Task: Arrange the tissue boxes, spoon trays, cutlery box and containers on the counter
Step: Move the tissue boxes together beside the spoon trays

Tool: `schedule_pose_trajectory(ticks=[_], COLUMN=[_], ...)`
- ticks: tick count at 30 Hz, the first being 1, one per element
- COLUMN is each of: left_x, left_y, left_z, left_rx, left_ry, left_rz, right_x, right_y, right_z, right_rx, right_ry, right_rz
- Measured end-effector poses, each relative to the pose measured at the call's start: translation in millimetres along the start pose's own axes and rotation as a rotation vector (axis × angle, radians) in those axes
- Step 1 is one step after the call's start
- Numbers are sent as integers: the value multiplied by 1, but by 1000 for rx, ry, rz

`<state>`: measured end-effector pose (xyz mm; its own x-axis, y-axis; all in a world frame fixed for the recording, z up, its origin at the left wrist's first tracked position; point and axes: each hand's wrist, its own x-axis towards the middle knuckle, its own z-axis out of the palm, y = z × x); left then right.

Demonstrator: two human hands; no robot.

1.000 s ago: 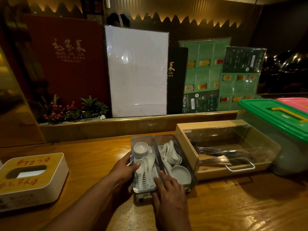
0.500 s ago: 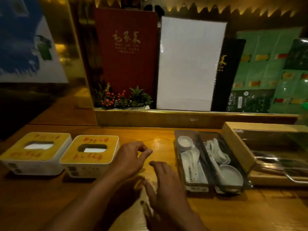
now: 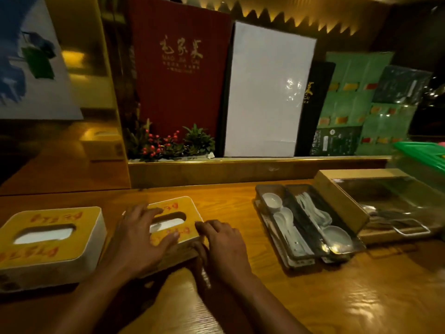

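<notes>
Two white tissue boxes with yellow tops stand on the wooden counter [image 3: 313,297]. My left hand [image 3: 142,235] lies flat on top of the right tissue box [image 3: 178,208], and my right hand [image 3: 221,242] grips its right front corner. The left tissue box [image 3: 48,237] stands apart at the far left. Two clear spoon trays [image 3: 303,227] with white spoons and small dishes sit side by side to the right. Beyond them is the wooden cutlery box [image 3: 337,203] with a clear lid. A green-lidded container [image 3: 423,155] shows at the right edge.
A raised ledge [image 3: 240,167] runs along the back of the counter, with menus, a white board [image 3: 267,92] and a small plant with red berries [image 3: 168,143] behind it. A mirrored wall panel stands at the left.
My hands left the spoon trays, moved left, and now rest on the right tissue box, which has shifted toward the right. The view has swung left.
</notes>
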<state>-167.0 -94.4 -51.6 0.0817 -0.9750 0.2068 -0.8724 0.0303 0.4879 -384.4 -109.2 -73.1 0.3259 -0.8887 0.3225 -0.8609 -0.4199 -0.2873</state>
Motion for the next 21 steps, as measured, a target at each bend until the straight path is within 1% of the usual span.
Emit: schedule_pose_trajectory(ticks=[3, 5, 8, 13, 16, 21], left_x=[1, 5, 14, 33, 50, 70], left_y=[11, 21, 36, 62, 76, 90], left_z=[20, 33, 53, 79, 93, 113], left_rx=[-69, -133, -171, -247, -344, -384], left_ry=[-40, -52, -63, -31, -64, -90], left_rz=[87, 112, 95, 71, 59, 49], right_x=[-1, 1, 4, 9, 10, 13], right_y=[22, 39, 66, 97, 110, 130], right_z=[-12, -21, -30, -36, -37, -40], right_rx=[-28, -58, -92, -77, -64, -6], right_ry=[7, 17, 35, 82, 125, 152], right_rz=[56, 92, 146, 233, 296, 363])
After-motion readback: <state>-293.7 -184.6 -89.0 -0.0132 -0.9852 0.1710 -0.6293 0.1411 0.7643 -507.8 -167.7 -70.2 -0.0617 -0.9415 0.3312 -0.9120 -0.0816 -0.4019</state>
